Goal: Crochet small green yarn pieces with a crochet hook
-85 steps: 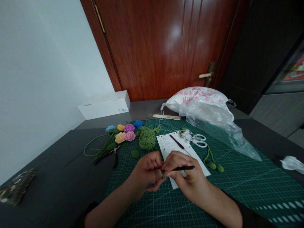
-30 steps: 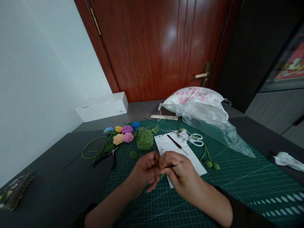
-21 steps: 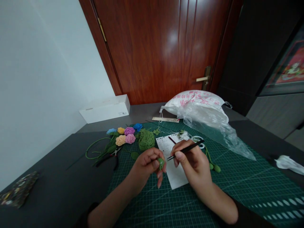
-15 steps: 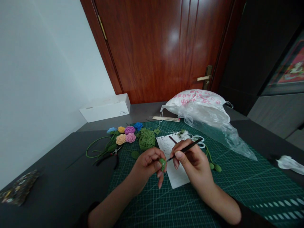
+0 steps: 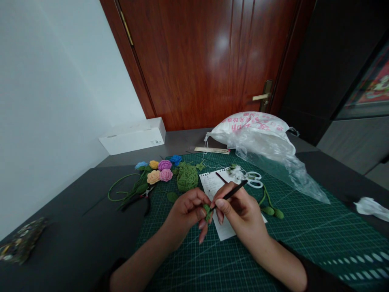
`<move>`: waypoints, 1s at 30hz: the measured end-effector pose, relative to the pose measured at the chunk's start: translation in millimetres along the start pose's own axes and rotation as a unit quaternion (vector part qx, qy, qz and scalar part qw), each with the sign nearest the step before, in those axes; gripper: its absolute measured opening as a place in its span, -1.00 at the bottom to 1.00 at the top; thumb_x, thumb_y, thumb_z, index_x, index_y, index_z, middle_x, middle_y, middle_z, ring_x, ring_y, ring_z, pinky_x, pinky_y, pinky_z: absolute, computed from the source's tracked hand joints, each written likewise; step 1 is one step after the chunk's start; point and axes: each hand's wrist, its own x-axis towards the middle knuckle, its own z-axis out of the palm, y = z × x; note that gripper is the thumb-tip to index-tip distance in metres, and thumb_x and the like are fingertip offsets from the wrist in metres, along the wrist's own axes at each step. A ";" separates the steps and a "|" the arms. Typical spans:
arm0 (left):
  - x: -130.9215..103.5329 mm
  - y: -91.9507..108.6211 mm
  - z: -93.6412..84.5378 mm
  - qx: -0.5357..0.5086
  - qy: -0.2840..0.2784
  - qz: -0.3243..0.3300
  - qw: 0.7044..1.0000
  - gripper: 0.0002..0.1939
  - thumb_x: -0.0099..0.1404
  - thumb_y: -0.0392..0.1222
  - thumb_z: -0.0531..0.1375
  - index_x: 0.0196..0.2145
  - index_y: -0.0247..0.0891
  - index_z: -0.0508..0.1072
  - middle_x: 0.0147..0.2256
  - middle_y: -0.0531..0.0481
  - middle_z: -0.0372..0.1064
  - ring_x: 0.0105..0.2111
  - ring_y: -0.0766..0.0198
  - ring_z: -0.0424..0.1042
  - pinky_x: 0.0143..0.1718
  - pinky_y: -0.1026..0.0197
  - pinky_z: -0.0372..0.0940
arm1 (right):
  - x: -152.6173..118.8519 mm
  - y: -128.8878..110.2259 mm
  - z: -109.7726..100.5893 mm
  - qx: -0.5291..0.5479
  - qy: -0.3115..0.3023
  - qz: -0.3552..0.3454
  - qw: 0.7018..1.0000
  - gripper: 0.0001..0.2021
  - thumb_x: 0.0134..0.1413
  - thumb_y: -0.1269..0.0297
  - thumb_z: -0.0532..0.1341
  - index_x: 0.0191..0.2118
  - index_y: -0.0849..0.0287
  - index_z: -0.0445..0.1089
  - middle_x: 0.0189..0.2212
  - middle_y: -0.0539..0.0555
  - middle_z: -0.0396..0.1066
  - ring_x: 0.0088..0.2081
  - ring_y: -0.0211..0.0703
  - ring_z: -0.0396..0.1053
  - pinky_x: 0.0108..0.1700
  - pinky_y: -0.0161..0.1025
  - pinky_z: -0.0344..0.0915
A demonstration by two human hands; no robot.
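Between its thumb and fingers, my left hand (image 5: 189, 210) pinches a small green knitted piece (image 5: 207, 212). My right hand (image 5: 240, 209) grips a thin black tool (image 5: 235, 189) like a pen. The tool's tip is at the green piece, and whether it passes through the yarn is too small to tell. Both hands are over a written sheet of paper (image 5: 225, 230) on the green cutting mat (image 5: 188, 259). Behind my left hand sits a ball of green yarn (image 5: 187, 177). White-handled scissors (image 5: 254, 179) lie behind my right hand.
Crocheted flowers (image 5: 159, 170) and black-handled pliers (image 5: 146, 198) lie at the left. A white box (image 5: 133, 138) and a stuffed plastic bag (image 5: 255, 132) stand at the back. Green buds (image 5: 273, 211) are right of my right hand, and a patterned packet (image 5: 22, 241) is far left.
My right hand has moved left and closer to my left hand, bringing the black tool's tip onto the green piece. More of the scissors shows now. The view has shifted slightly.
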 end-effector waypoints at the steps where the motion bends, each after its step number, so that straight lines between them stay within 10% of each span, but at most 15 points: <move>1: -0.4 -1.4 -0.8 -0.008 -0.003 -0.001 1.000 -0.74 0.25 -0.11 0.37 -0.32 -0.30 0.38 -0.48 0.02 0.48 -0.70 0.47 0.25 -0.76 0.41 0.29 | -0.5 -0.3 0.8 -0.009 -0.003 -0.013 1.000 -0.85 0.33 0.31 0.21 -0.33 0.13 0.35 -0.51 -0.07 0.37 -0.62 -0.33 0.34 -0.54 -0.35 0.29; 11: -1.0 -10.5 -4.6 -0.038 -0.011 -0.003 0.999 -0.80 0.31 -0.27 0.32 -0.39 -0.27 0.35 -0.62 0.19 0.28 -0.76 0.53 0.12 -0.79 0.51 0.18 | -3.7 5.7 4.7 -0.139 -0.069 -0.198 0.968 -0.85 0.31 0.52 0.16 -0.25 0.13 0.38 -0.36 0.07 0.45 -0.28 -0.14 0.46 -0.25 -0.20 0.40; 20: 4.3 -1.5 -1.4 -0.081 -0.031 0.057 0.995 -0.86 0.32 -0.17 0.33 -0.23 -0.21 0.46 -0.46 0.05 0.44 -0.64 0.48 0.21 -0.71 0.48 0.25 | 0.2 -10.3 -2.8 0.003 0.075 -0.067 0.995 -0.93 0.33 0.36 0.21 -0.25 0.09 0.39 -0.38 -0.03 0.42 -0.43 -0.29 0.38 -0.36 -0.32 0.34; 30: 2.6 -4.6 -1.8 -0.085 -0.057 0.077 0.992 -0.90 0.34 -0.32 0.29 -0.21 -0.22 0.44 -0.39 0.01 0.53 -0.62 0.46 0.32 -0.66 0.45 0.32 | -2.3 -7.4 0.0 0.035 0.062 0.002 0.997 -0.84 0.30 0.25 0.26 -0.33 0.13 0.38 -0.51 -0.07 0.39 -0.58 -0.34 0.33 -0.50 -0.34 0.27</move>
